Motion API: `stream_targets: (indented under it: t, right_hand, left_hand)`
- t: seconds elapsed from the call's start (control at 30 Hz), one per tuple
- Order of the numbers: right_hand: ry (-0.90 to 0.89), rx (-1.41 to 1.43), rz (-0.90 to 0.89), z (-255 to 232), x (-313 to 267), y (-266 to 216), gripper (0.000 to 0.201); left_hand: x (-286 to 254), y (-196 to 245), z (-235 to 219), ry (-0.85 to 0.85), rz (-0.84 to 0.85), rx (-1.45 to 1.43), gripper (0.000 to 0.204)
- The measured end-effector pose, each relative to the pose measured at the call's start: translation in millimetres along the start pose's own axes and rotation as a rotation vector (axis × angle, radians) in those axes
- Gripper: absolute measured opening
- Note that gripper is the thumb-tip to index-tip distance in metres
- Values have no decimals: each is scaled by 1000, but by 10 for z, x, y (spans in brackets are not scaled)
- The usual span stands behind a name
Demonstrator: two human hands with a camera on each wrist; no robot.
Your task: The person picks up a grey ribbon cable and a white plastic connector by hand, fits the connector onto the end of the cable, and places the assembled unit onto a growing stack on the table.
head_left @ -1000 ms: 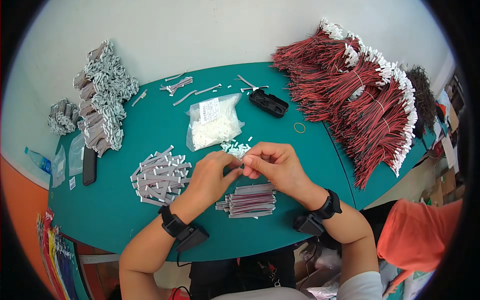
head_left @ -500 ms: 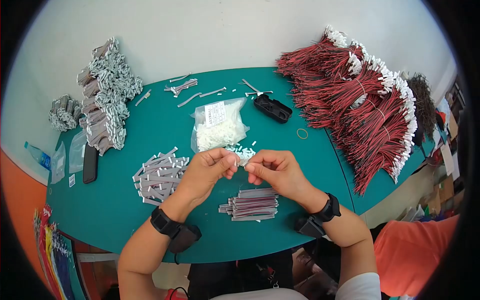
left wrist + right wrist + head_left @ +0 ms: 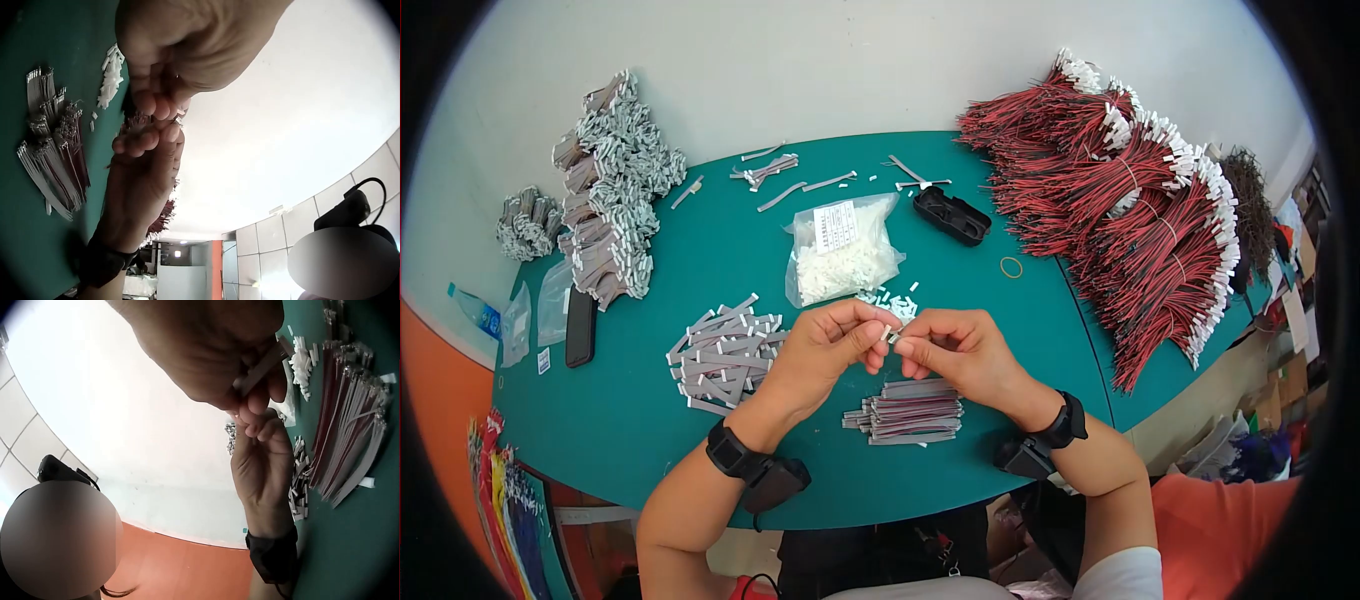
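The person's left hand [image 3: 825, 345] and right hand [image 3: 955, 345] met above the green table [image 3: 700, 250], fingertips almost touching, just in front of the loose white connectors [image 3: 890, 300] that had spilled from the clear bag [image 3: 840, 250]. Between them sat a short grey ribbon cable [image 3: 259, 369]. In the right wrist view it lay pinched between the right thumb and curled fingers, one end poking out past the fingertips toward the left hand. Its long axis ran roughly across from one hand to the other, tilted a little; in the head view only a small pale tip showed at the meeting point [image 3: 890, 335], so I could not tell whether a connector was on that end.

The left hand's fingers [image 3: 159, 103] were curled tight and narrow, closing on the same small piece from the other side; the left wrist view showed the two sets of fingertips pressed nearly together.

Directly beneath the hands lay a neat bundle of grey and red ribbon cables [image 3: 905, 410], and to the left a scattered pile of grey cables [image 3: 720, 350]. Red-and-black wire bundles [image 3: 1130, 190] were heaped well apart on the right, near a black case [image 3: 950, 215] and a rubber band [image 3: 1010, 267].
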State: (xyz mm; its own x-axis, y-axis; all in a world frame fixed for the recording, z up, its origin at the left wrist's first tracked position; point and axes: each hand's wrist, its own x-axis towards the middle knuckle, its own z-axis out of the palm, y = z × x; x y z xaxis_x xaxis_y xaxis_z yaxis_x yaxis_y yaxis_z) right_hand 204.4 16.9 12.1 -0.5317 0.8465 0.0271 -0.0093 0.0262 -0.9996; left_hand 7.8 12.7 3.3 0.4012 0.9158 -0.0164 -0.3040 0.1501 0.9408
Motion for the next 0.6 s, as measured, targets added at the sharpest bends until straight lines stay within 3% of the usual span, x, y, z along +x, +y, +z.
stream_targets:
  t: [0.6]
  right_hand:
    - [-5, 20, -4, -2, -17, -23, 15]
  left_hand:
    - [-6, -18, 27, -16, 12, 7, 16]
